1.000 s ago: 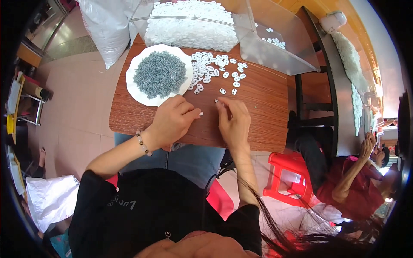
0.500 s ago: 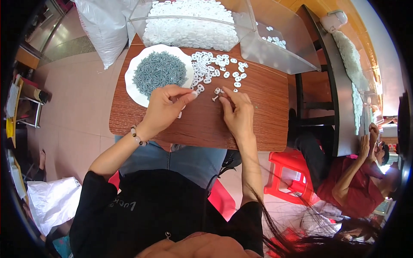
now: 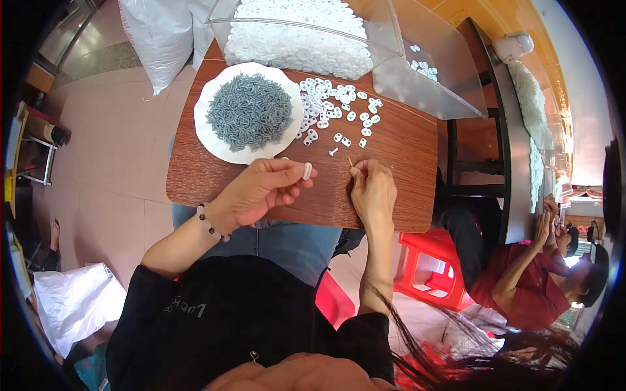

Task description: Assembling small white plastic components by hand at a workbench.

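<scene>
My left hand (image 3: 261, 188) pinches a small white oval plastic piece (image 3: 307, 171) between thumb and fingertips, just above the table's near part. My right hand (image 3: 373, 192) is closed by the table's right side, a thin golden-brown pin (image 3: 350, 161) poking up from its fingertips. Between and beyond the hands lies a little white T-shaped part (image 3: 333, 152). Farther off, many white two-holed oval pieces (image 3: 315, 98) are spread over the wood. A white scalloped plate (image 3: 203, 130) heaped with grey-blue screws (image 3: 250, 111) stands beyond my left hand.
At the table's (image 3: 404, 189) far edge, a clear bin (image 3: 385, 26) is piled with white pieces; a translucent bin (image 3: 417, 85) holds a few. Right of me are a red stool (image 3: 430, 274) and a co-worker (image 3: 528, 280) at a dark table. White sacks (image 3: 160, 45) stand far left.
My left hand has drawn nearer and now shows a white oval piece in its pinch. My right hand has moved back and right from the T-shaped part, a thin pin showing in its fingers.
</scene>
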Demonstrator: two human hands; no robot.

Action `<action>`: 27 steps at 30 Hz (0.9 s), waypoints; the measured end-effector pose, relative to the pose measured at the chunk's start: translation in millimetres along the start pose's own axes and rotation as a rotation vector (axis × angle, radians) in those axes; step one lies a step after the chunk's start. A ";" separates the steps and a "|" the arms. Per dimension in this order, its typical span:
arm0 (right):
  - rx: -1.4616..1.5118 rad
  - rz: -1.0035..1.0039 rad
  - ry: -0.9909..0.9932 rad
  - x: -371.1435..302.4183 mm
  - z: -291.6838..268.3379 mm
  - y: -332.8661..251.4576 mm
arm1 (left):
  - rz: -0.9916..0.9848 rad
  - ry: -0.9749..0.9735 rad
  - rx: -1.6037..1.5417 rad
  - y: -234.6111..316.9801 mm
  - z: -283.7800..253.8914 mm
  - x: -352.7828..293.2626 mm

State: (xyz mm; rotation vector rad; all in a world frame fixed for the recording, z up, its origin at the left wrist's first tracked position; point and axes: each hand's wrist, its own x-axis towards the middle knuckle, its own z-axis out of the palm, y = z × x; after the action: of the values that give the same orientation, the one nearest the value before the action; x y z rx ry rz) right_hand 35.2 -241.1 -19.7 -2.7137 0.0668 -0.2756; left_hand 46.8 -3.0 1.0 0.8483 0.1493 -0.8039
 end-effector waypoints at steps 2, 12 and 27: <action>-0.080 -0.074 0.022 -1.7 3.8 -1.5 | -0.058 -0.057 -0.090 -5.8 0.2 2.5; 0.564 0.003 0.079 -17.1 -13.4 -30.5 | -0.099 -0.098 -0.100 -11.1 2.1 -2.2; 1.156 0.074 0.008 -27.5 -23.6 -54.7 | -0.124 -0.124 -0.124 -23.7 2.5 9.9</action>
State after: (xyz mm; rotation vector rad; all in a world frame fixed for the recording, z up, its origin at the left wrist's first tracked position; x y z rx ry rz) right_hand 3.8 -198.1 18.5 -1.5584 0.0025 -0.2054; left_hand 36.9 -19.8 -16.0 0.6751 0.1412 -0.9510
